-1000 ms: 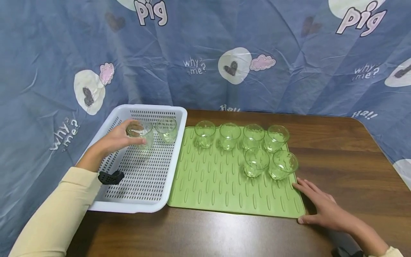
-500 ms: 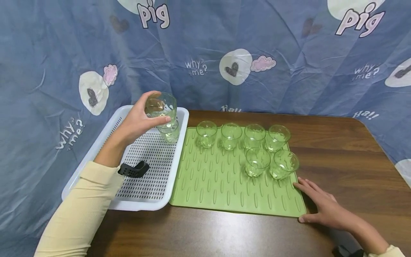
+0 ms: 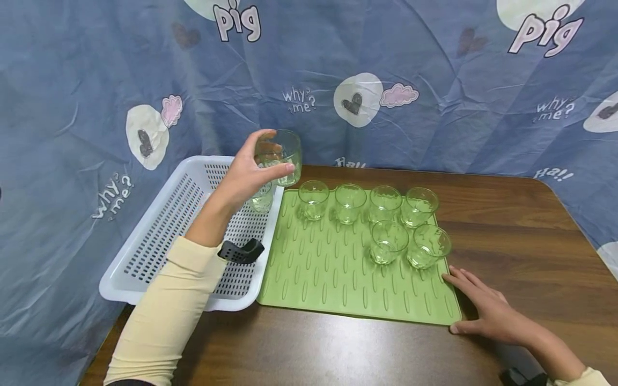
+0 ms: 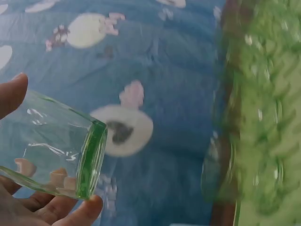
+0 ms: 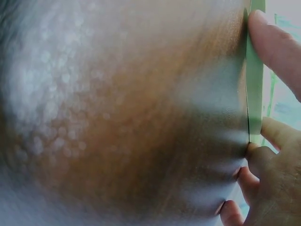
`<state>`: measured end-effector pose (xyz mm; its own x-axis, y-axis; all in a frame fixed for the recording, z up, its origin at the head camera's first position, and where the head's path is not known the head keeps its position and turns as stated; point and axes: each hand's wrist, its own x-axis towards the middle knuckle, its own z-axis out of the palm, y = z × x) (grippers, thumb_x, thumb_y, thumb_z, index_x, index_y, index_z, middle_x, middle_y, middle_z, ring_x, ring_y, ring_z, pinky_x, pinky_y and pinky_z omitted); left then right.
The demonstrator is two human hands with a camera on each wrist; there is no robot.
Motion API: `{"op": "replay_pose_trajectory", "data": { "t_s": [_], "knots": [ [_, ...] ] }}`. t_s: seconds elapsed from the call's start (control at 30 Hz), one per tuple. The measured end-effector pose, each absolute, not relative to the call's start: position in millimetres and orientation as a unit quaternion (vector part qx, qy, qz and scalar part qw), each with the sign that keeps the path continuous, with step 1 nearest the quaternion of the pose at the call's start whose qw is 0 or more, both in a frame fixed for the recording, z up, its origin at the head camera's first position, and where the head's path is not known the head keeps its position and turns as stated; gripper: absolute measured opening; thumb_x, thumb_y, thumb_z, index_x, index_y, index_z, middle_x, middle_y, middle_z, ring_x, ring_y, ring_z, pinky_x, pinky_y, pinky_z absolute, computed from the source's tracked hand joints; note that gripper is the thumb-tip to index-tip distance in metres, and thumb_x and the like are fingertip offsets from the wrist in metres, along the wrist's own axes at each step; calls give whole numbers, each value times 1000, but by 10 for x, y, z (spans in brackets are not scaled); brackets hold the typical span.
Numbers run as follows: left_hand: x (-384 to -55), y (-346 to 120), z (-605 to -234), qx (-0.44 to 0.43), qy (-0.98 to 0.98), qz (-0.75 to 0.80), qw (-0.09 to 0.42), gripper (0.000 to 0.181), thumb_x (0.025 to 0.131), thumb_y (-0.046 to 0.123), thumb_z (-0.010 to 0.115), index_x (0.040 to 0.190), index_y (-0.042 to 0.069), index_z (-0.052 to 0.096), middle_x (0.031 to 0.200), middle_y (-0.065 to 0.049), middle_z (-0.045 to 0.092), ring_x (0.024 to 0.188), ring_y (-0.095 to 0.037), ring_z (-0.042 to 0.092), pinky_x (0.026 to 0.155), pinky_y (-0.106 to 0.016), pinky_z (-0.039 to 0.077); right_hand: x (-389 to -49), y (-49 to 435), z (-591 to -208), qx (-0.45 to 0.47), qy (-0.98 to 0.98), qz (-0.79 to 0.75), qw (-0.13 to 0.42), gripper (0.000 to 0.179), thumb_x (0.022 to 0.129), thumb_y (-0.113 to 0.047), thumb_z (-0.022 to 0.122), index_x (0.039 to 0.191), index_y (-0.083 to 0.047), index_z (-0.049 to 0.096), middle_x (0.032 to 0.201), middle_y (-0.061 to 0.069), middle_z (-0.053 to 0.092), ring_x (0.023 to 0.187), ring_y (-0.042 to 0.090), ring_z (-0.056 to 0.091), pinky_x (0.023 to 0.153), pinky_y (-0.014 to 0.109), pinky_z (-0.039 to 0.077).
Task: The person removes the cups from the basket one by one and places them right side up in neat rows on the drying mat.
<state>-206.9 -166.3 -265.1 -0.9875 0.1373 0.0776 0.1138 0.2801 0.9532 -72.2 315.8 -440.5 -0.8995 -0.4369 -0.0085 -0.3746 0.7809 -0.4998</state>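
Note:
My left hand (image 3: 246,171) grips a clear, green-tinted drinking glass (image 3: 289,161), thumb on the near side and fingers behind. It is held up above the basket's right rim, near the back of the green mat (image 3: 309,268). In the left wrist view the glass (image 4: 56,141) lies on its side across the fingers, its thick green base to the right. Partly hidden behind the left hand, another glass (image 3: 262,201) stands in the white basket (image 3: 140,257). My right hand (image 3: 492,311) rests at the mat's right edge, thumb and fingertips touching it with fingers spread.
Several similar glasses stand on the mat: a back row including one glass (image 3: 314,201), and two in front, one (image 3: 388,241) beside another (image 3: 428,246). The brown wooden table (image 3: 338,348) lies under everything. A blue printed cloth (image 3: 289,53) hangs behind.
My left hand has lifted the glass up out of the basket and carried it right toward the mat. My right hand has stayed at the mat's edge.

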Motion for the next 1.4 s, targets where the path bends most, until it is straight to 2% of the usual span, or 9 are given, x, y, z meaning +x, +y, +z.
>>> {"op": "replay_pose_trajectory", "data": {
  "t_s": [0.2, 0.33, 0.57, 0.63, 0.8, 0.9, 1.07, 1.23, 1.4],
  "knots": [
    [-2060, -1328, -2677, 102, 781, 616, 26, 81, 83, 18, 78, 151, 21, 33, 142, -12, 47, 129, -25, 51, 104, -44, 48, -715, 3178, -4419, -211, 943, -249, 61, 101, 67, -44, 87, 151, -15, 39, 160, 18, 32, 136, -25, -5, 88, 72, 31],
    [-1988, -1080, -2726, 103, 777, 621, 29, 82, 82, 19, 79, 150, 20, 33, 140, -12, 48, 123, -26, 54, 102, -43, 51, -714, 3206, -4413, -208, 944, -249, 58, 102, 67, -42, 87, 152, -15, 38, 161, 18, 30, 136, -24, -5, 89, 73, 30],
    [-1778, -675, -3002, 113, 799, 589, 46, 87, 79, 27, 82, 151, 21, 33, 139, -9, 52, 117, -26, 59, 95, -39, 56, -722, 3228, -4412, -209, 945, -247, 55, 100, 68, -41, 87, 151, -15, 38, 161, 19, 31, 138, -22, -5, 89, 72, 30],
    [-1735, -607, -3108, 105, 801, 587, 48, 88, 79, 28, 83, 150, 21, 33, 139, -8, 53, 117, -26, 59, 94, -40, 56, -730, 3230, -4417, -207, 944, -250, 64, 101, 69, -41, 86, 152, -15, 37, 162, 19, 29, 143, -16, -4, 89, 72, 29],
    [-1680, -495, -3409, 77, 799, 594, 60, 91, 78, 30, 83, 152, 20, 30, 139, -7, 53, 123, -25, 55, 100, -42, 53, -749, 3214, -4409, -201, 943, -255, 78, 101, 69, -42, 86, 153, -15, 36, 162, 19, 28, 154, 15, 8, 91, 74, 27],
    [-1660, -475, -3611, 59, 803, 589, 70, 93, 78, 30, 84, 153, 17, 30, 141, -7, 52, 129, -26, 51, 106, -44, 49, -746, 3195, -4404, -203, 942, -254, 79, 101, 69, -42, 86, 152, -15, 36, 162, 19, 28, 154, 19, 10, 91, 74, 28],
    [-1610, -487, -3904, 32, 811, 578, 86, 92, 78, 28, 84, 153, 16, 31, 146, -8, 50, 134, -31, 49, 112, -48, 43, -732, 3181, -4408, -208, 944, -247, 72, 101, 68, -40, 87, 152, -14, 37, 162, 18, 29, 153, 8, 7, 90, 74, 30],
    [-1568, -505, -4077, 24, 819, 565, 101, 95, 76, 23, 85, 154, 18, 31, 153, -10, 44, 141, -36, 42, 116, -56, 36, -735, 3179, -4413, -215, 945, -238, 62, 101, 67, -41, 87, 151, -14, 38, 161, 18, 31, 147, -8, 1, 89, 74, 32],
    [-1562, -514, -4155, 42, 807, 579, 108, 94, 76, 19, 84, 153, 16, 31, 151, -14, 45, 138, -37, 45, 116, -56, 37, -735, 3184, -4417, -219, 943, -245, 58, 101, 67, -43, 87, 151, -15, 39, 160, 18, 32, 143, -16, -1, 89, 73, 31]
  ]
}}
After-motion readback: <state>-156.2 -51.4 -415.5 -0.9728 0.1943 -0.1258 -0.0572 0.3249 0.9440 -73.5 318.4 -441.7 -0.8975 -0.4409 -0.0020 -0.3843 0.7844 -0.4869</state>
